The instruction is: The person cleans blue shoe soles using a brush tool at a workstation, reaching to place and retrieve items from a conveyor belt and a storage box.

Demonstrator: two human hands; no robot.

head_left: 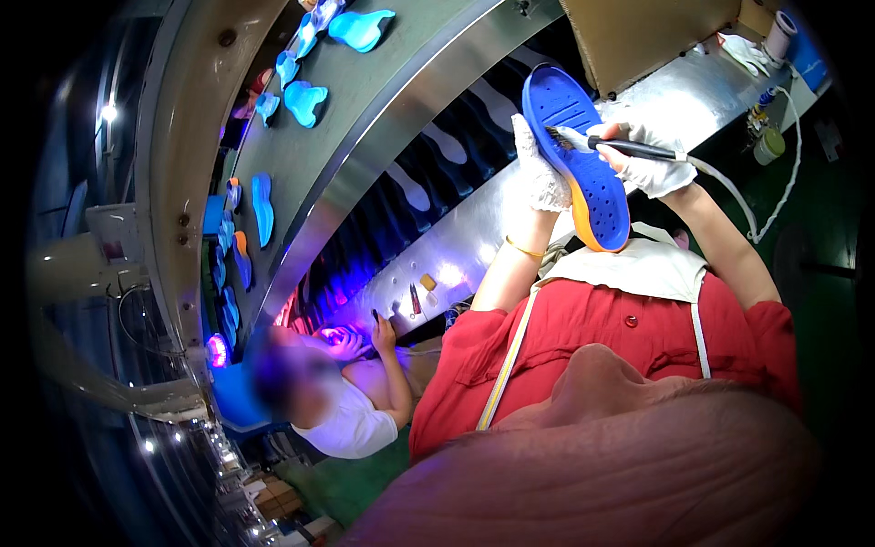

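A blue shoe sole (603,196) with an orange edge toward its lower end is held up in front of my chest, its inner face with rows of small holes showing. My left hand (542,173), in a white glove, grips it along the left side. My right hand (658,169), also white-gloved with bare fingertips, is closed round a black-handled brush (635,148). The brush's pale tip meets the sole's upper middle, or lies just over it; I cannot tell which. A pale hose (729,187) runs from the handle's rear end.
A metal-edged conveyor (355,100) carries several blue sole pieces (305,102) on the left. Dark racks with pale sole shapes (445,144) line the bench (483,214). A cardboard box (638,41) stands beyond the sole. A co-worker (355,410) sits to my left.
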